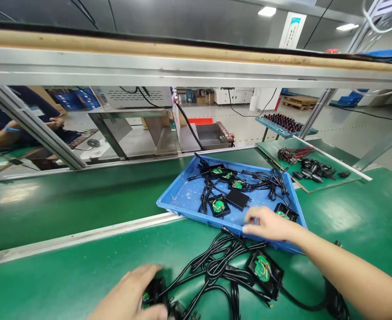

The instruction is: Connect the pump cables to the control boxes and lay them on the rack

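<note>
My left hand [134,291], slightly blurred, is at the bottom edge with thumb and fingers around a black case [154,289] with a green circuit board inside. The palm side of this grip is hidden. At the near rim of a blue tray [196,217] is my right hand [265,223], fingers curled over the rim. Between my hands, bundled black cables [215,264] lie on the green bench. An open black case with a green circuit board and coloured wires [262,269] lies below my right forearm.
Several open black cases [218,206], a closed black case [237,198] and cables lie in the tray. A board at right carries red-black wires [294,154] and black plugs [315,170]. A metal shelf beam [182,73] spans above. A co-worker's arm [2,138] shows at left.
</note>
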The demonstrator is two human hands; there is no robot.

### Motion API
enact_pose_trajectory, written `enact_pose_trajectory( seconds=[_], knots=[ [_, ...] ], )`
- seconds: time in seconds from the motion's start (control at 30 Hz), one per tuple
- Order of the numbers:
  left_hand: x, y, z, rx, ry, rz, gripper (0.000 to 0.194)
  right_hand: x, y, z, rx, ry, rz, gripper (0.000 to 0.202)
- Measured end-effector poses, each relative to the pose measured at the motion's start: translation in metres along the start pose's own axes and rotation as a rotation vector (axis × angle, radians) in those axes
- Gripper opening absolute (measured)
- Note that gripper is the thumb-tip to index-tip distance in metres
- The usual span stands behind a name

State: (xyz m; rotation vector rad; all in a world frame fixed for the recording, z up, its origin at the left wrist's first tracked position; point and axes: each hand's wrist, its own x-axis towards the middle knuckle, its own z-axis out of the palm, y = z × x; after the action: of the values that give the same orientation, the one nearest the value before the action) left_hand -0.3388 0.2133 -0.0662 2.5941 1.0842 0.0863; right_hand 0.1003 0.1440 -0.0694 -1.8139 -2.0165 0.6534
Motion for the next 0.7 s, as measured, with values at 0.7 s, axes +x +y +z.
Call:
enact_pose_trajectory(
  seconds=[0.7],
  knots=[
    [0.123, 0.073, 0.001, -0.015, -0.072, 0.059, 0.046, 0.230, 0.004, 0.004, -0.468, 0.074, -0.028, 0.018]
  ],
)
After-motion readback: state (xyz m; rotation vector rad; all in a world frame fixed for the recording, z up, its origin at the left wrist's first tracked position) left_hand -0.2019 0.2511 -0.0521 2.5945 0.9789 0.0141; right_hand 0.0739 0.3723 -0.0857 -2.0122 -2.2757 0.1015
